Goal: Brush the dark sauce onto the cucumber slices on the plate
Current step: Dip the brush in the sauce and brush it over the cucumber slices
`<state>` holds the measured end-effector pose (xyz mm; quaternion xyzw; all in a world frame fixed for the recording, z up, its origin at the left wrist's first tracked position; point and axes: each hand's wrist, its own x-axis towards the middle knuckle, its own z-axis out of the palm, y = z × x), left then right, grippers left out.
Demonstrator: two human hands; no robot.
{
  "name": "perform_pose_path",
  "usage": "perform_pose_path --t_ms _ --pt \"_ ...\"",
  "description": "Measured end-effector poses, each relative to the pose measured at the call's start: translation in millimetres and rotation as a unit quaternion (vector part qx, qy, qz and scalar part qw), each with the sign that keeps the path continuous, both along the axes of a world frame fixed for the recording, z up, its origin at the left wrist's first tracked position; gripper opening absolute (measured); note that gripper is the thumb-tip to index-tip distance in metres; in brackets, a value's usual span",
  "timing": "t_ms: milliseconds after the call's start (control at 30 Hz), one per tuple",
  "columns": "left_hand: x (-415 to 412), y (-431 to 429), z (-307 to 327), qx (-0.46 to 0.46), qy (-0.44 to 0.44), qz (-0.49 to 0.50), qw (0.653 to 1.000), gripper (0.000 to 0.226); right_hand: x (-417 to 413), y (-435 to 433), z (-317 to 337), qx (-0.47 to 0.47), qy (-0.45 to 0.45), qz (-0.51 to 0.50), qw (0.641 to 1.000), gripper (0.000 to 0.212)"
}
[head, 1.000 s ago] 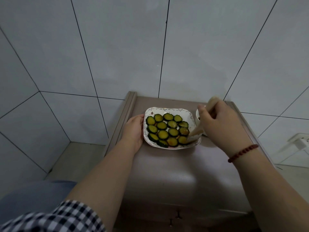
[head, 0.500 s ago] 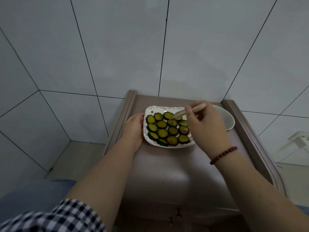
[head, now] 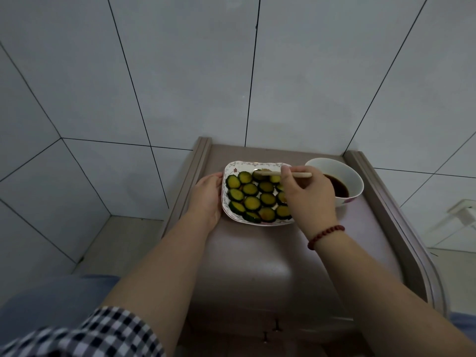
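A white square plate (head: 231, 169) with a floral rim holds several green cucumber slices (head: 251, 189) in rows. My left hand (head: 207, 195) grips the plate's left edge. My right hand (head: 307, 195) hovers over the plate's right side, shut on a wooden-handled brush (head: 296, 174). The brush lies level and its tip rests on a slice in the far row. A white bowl (head: 345, 170) of dark sauce (head: 338, 188) stands just right of the plate, partly behind my right hand.
Plate and bowl sit on a narrow brown-grey cabinet top (head: 257, 248) with raised side rails (head: 386, 202), pushed against a tiled wall. Two small drawer pulls (head: 270, 331) show at the front. A white object (head: 463, 212) lies on the floor at right.
My right hand carried the brush from the plate's near right corner leftward and up to the far row of slices. The bowl of sauce has come into full view. My left hand stayed put.
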<state>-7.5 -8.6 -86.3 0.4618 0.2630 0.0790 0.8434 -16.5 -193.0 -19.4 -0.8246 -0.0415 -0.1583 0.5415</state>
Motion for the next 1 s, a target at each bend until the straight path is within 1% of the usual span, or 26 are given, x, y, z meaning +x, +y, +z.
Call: perform_pose_path --t_ms 67,167,233,300,400,467,667,767,900,1000 --pt "0 -1 0 0.009 -0.002 -0.012 1.0 0.037 -4 2 2 0.013 -0.005 0.0 1.0 0.012" --pt "1 -2 2 0.007 0.002 -0.014 1.0 0.042 -8 8 1 0.003 -0.022 0.033 0.999 0.013" --pt "1 -2 1 0.004 0.006 -0.006 1.0 0.042 -11 12 -2 -0.02 0.0 0.061 0.998 0.011" --pt "1 -2 1 0.002 0.011 -0.006 1.0 0.042 -14 13 -4 -0.028 0.007 0.07 0.997 0.014" --pt "2 0 0 0.002 0.015 -0.006 1.0 0.042 -20 11 -6 -0.016 -0.006 0.083 0.996 0.014" --pt "2 0 -1 0.005 0.018 -0.005 1.0 0.042 -24 9 -7 -0.038 -0.002 0.101 0.994 0.015" --pt "2 0 0 0.006 0.017 -0.01 1.0 0.042 -31 -5 -1 -0.03 -0.022 0.095 0.995 0.015" --pt "3 0 0 0.014 0.014 -0.009 1.0 0.042 -33 -11 5 -0.041 -0.021 0.093 0.995 0.023" --pt "1 -2 3 0.008 0.009 -0.012 1.0 0.042 -35 -15 13 0.001 -0.035 0.072 0.997 0.042" --pt "-2 -2 5 0.004 0.002 0.0 1.0 0.031 -36 -16 16 -0.003 -0.035 0.074 0.997 0.046"
